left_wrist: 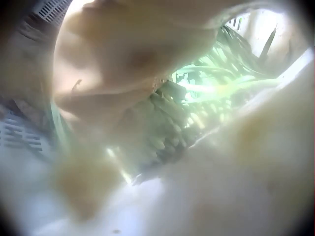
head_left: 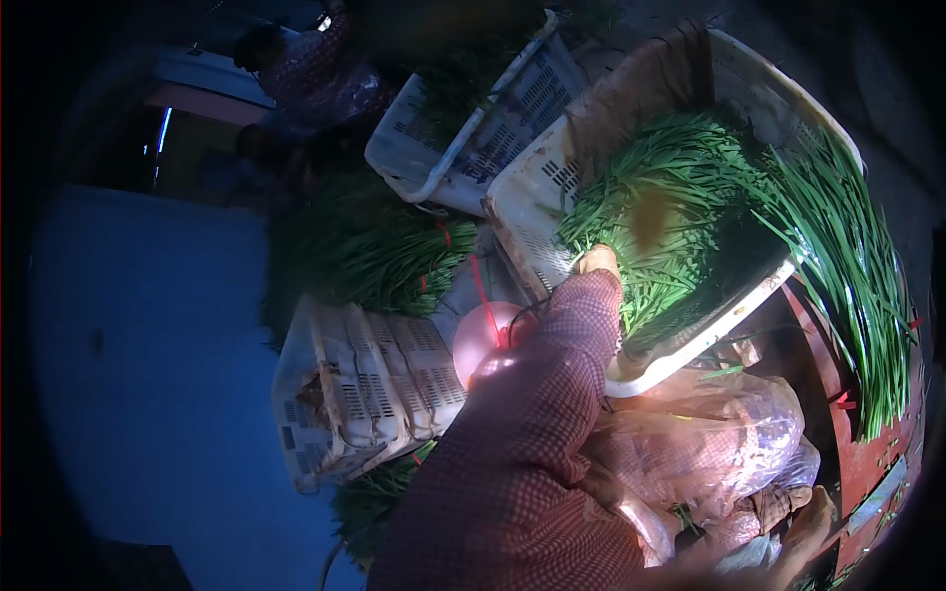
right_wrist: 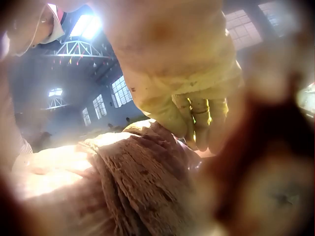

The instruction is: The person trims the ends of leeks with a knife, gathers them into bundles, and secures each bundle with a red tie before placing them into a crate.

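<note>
"Where are the greens [head_left: 680,163]?"

"In the crate [head_left: 537,197] at two o'clock in the head view; a tied bundle [head_left: 857,286] lies at three."

"And the left hand [head_left: 598,261]?"

"Among the greens. The sleeve [head_left: 512,414] hides some of the view, and the left wrist view is a blur, so I can't tell how far its fingers are open or what they grip."

"The right hand [right_wrist: 182,73]?"

"Fingers loosely bent, a bit apart, nothing visible in them; wrinkled cloth [right_wrist: 142,182] below."

"What else?"

"A filmy bag [head_left: 700,433] at four, stacked crates [head_left: 365,384] at eight."
</note>
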The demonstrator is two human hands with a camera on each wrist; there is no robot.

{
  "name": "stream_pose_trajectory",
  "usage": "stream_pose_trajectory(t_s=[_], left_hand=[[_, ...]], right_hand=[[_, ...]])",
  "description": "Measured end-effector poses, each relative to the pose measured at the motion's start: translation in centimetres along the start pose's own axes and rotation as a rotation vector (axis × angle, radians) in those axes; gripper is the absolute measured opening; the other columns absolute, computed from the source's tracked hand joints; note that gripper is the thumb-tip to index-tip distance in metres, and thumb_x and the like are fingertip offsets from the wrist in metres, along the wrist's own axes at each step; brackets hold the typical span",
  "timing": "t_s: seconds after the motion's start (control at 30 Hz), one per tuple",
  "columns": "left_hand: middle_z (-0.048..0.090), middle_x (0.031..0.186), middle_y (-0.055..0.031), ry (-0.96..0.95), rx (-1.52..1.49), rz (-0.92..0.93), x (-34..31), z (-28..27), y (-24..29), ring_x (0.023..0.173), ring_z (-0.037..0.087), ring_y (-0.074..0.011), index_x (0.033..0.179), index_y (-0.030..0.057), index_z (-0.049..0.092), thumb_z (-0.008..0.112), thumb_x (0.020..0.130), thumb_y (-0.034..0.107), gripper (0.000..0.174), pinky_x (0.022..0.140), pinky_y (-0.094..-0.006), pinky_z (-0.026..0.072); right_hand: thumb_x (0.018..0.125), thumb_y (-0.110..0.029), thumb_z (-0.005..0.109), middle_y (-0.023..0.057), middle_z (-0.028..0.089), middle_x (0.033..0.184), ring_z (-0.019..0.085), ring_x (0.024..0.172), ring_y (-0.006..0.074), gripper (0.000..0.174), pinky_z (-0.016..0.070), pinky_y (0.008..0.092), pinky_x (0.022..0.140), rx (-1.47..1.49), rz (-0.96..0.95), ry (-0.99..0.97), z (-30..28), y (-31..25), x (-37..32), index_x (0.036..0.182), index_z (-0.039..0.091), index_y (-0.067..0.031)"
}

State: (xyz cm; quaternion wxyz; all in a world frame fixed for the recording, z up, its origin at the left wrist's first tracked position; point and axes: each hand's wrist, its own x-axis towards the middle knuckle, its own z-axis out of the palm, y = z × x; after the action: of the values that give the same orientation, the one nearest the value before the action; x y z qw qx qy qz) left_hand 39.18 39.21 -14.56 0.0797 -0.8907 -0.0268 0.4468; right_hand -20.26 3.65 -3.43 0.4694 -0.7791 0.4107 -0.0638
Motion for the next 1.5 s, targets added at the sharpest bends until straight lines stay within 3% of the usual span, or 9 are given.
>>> stream_pose_trajectory(t_s=[0.03,0.23,0.47,0.77,1.0,1.17,1.27,1.37,1.5], left_hand=[[0.067,0.12,-0.0169,0.093,0.02,0.034,1.2,0.6,-0.1,0.106,0.068,-0.0298,0.125,-0.0028,0.057,0.094,0.053,0.019,0.084,0.085,-0.0414,0.0583],[0.068,0.116,-0.0196,0.292,-0.122,0.053,3.6,3.0,-0.5,0.106,0.068,-0.0308,0.131,-0.0093,0.047,0.087,0.063,0.021,0.085,0.086,-0.041,0.0572],[0.07,0.109,-0.016,0.298,-0.146,0.035,5.9,3.5,-0.2,0.099,0.07,-0.0285,0.118,-0.0016,0.061,0.078,0.073,0.023,0.054,0.079,-0.0471,0.0573],[0.07,0.109,-0.017,0.375,-0.07,0.033,10.5,5.9,-0.2,0.099,0.07,-0.0283,0.121,-0.0037,0.058,0.084,0.064,0.027,0.07,0.072,-0.0462,0.0588],[0.072,0.107,-0.0163,0.48,-0.029,0.085,10.1,6.2,-0.8,0.096,0.071,-0.0287,0.11,0.0002,0.067,0.084,0.068,0.023,0.05,0.074,-0.0441,0.0588],[0.072,0.109,-0.0148,0.238,0.108,0.186,0.2,-1.1,-0.6,0.101,0.069,-0.0273,0.109,0.0045,0.072,0.07,0.079,0.021,0.035,0.085,-0.0374,0.0555],[0.071,0.108,-0.0162,0.214,0.109,0.298,0.3,-3.7,-0.9,0.101,0.068,-0.0263,0.11,0.0033,0.071,0.067,0.082,0.025,0.036,0.086,-0.0379,0.0538],[0.072,0.102,-0.0151,0.153,0.171,0.387,-3.3,-8.5,-1.0,0.092,0.069,-0.0261,0.105,0.0054,0.073,0.069,0.081,0.032,0.037,0.078,-0.0393,0.0534],[0.071,0.086,-0.0106,0.07,0.25,0.433,-2.7,-11.3,-0.9,0.077,0.066,-0.0231,0.09,0.012,0.076,0.07,0.074,0.035,0.028,0.067,-0.0393,0.05]], right_hand=[[0.103,-0.024,0.045,0.0143,0.062,0.118,0.057,0.115,0.0234,0.04,0.0419,0.0352,0.103,0.394,0.134,0.006,0.3,1.2,1.1,0.124,0.057,0.0075],[0.1,-0.013,0.052,0.0158,0.069,0.11,0.065,0.106,0.0271,0.026,0.0485,0.0354,0.095,-0.409,-0.218,0.108,2.3,-2.1,4.8,0.113,0.066,0.0049],[0.099,-0.009,0.053,0.0159,0.068,0.112,0.065,0.106,0.0267,0.024,0.0487,0.0347,0.095,-0.426,-0.152,0.092,3.5,-4.3,6.0,0.114,0.065,0.0058],[0.098,-0.005,0.053,0.016,0.068,0.114,0.064,0.107,0.0262,0.023,0.049,0.0337,0.095,-0.474,-0.155,0.061,3.5,-4.9,8.1,0.115,0.064,0.007],[0.097,-0.001,0.054,0.016,0.067,0.116,0.064,0.107,0.0258,0.022,0.0493,0.033,0.095,-0.507,-0.208,0.048,0.9,-5.9,7.2,0.116,0.063,0.008],[0.096,0.001,0.057,0.0171,0.067,0.117,0.066,0.106,0.024,0.024,0.0496,0.0315,0.094,-0.239,-0.342,-0.068,2.3,-12.7,6.5,0.119,0.063,0.0028],[0.103,-0.02,0.047,0.014,0.058,0.133,0.052,0.127,0.0216,0.04,0.0358,0.0354,0.11,0.367,-0.257,-0.2,4.3,-18.0,4.9,0.139,0.044,-0.0013],[0.102,-0.025,0.048,0.0104,0.062,0.127,0.055,0.122,0.0193,0.037,0.036,0.0325,0.108,0.304,-0.37,-0.324,8.7,-27.5,6.3,0.128,0.057,0.0003],[0.098,-0.025,0.058,0.0073,0.072,0.099,0.067,0.09,0.0167,0.034,0.0523,0.0275,0.08,0.165,-0.014,-0.661,17.7,-33.5,12.0,0.118,0.063,0.0011]])
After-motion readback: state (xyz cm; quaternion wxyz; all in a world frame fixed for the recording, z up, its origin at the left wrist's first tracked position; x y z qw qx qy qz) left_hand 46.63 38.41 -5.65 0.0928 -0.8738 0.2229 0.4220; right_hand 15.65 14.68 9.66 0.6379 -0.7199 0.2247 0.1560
